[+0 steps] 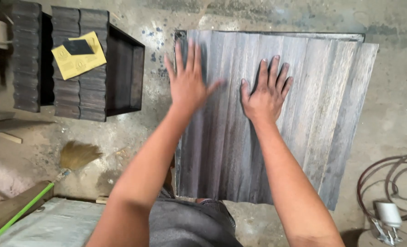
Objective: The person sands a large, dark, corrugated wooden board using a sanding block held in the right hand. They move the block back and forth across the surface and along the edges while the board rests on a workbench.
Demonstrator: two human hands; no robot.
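On the floor I am seeing one broom (75, 158) and two dark fluted cabinets (93, 68) with one yellow sandpaper sheet (78, 58). My left hand (187, 80) and right hand (265, 93), both spread flat, are pressing on one fluted grey wooden panel (322, 110). I judge gliding evenly along the grooves works best.

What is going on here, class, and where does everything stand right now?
A person leans over a grey ridged wooden panel lying on the concrete floor. Both hands lie flat on it with fingers spread: the left hand near its left edge, the right hand nearer the middle. Neither grips anything. To the left stand dark ridged boxes with yellow sandpaper on top, and a broom.
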